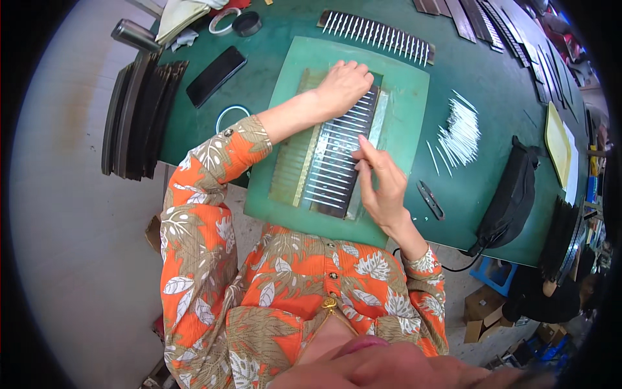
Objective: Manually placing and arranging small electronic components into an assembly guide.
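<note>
A dark strip lies on a translucent green board, crossed by several thin white sticks in a row. My left hand is closed at the strip's far end, fingers curled down; whatever they hold is hidden beneath them. Along the strip's right edge, my right hand has its forefinger and thumb apart, with the fingertips close to the ends of the sticks. No object shows clearly between them. A pale ruler-like bar runs down the strip's left side.
Loose white sticks lie right of the board, near small thread snips and a black pouch. Another stick-covered strip is beyond the board. A phone, tape rolls and stacked dark strips occupy the left.
</note>
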`<state>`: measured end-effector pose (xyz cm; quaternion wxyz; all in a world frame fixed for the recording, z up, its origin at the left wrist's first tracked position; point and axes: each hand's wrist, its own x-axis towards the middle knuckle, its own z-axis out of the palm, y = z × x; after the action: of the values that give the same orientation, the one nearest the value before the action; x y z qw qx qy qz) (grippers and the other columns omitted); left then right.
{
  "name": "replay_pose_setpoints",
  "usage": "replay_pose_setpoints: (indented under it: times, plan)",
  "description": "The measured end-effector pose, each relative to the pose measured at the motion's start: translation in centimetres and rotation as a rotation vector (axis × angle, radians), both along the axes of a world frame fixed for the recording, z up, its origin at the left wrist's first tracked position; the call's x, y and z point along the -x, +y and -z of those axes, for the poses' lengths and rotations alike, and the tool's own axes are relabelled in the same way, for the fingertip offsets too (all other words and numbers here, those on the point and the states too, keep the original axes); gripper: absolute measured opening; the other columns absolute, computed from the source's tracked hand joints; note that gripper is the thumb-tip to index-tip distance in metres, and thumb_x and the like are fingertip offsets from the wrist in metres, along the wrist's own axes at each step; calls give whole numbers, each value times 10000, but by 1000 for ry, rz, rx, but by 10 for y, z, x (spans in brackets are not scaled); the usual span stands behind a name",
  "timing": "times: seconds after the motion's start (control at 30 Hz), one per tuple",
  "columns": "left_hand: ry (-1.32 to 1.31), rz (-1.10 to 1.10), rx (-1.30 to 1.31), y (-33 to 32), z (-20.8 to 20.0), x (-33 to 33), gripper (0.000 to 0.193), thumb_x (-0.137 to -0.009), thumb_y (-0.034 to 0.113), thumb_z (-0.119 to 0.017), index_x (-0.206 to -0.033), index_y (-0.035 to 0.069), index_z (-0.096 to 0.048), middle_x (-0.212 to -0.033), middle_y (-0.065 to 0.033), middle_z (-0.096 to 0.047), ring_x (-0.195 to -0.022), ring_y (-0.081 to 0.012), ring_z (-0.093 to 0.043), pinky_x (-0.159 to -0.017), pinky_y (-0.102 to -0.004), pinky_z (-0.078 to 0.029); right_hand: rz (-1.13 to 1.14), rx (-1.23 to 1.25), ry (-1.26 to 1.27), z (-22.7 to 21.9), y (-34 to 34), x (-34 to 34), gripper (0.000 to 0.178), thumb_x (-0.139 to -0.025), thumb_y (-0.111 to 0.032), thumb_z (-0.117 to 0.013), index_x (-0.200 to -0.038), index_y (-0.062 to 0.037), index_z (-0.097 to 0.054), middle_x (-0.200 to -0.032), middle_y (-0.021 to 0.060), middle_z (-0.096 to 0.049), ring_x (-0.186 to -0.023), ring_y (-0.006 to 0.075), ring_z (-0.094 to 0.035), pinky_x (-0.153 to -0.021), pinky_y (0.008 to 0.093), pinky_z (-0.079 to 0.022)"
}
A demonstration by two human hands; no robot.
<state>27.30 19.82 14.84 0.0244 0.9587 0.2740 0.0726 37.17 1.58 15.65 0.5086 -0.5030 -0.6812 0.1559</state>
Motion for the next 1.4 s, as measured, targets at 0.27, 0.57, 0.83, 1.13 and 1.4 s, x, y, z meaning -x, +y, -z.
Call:
replay_pose_setpoints:
  times: [0.27, 0.57, 0.83, 1.13, 1.4]
  plan:
    - [-46, -70, 271, 66, -1, -64, 216, -830, 229, -585, -831, 15, -557, -862, -141, -584, -822, -284, -556, -683, -371, -433, 14, 51, 182, 14, 50, -64, 432, -797, 130, -503, -1202, -19, -529, -838, 107, -622, -627, 136, -566, -574, 251, -473]
    - [-82, 26, 738, 68, -75, -64, 356, -858, 371, -599, -778, 24, -581, -736, -13, -557, -734, -143, -533, -658, -304, -431, 197, 100, 564, 9, 40, -97, 301, -882, 38, -463, -1175, 5, -521, -922, 97, -616, -593, 79, -525, -509, 192, -423]
    - [-114, 225, 758, 47, -111, -42, 268, -913, 292, -543, -902, 33, -609, -717, 43, -543, -695, -64, -507, -629, -217, -425, 261, 162, 790, -12, 22, -92, 254, -903, -10, -458, -1145, 21, -530, -923, 93, -616, -579, 61, -503, -478, 182, -402]
    - [-257, 7, 1258, 101, -134, -15, 222, -917, 243, -544, -964, 37, -609, -794, 28, -593, -713, -47, -547, -628, -213, -472, 380, 60, 854, -24, 19, -95, 221, -901, -16, -462, -1101, 28, -544, -908, 93, -614, -566, 58, -487, -452, 177, -381]
    - [-1245, -673, 1434, 207, -52, 3, 144, -913, 127, -505, -993, 21, -561, -970, -102, -626, -850, -233, -634, -732, -418, -559, 444, -13, 999, -25, 44, -88, 200, -900, -21, -458, -1075, 33, -539, -897, 92, -598, -531, 59, -451, -427, 170, -351]
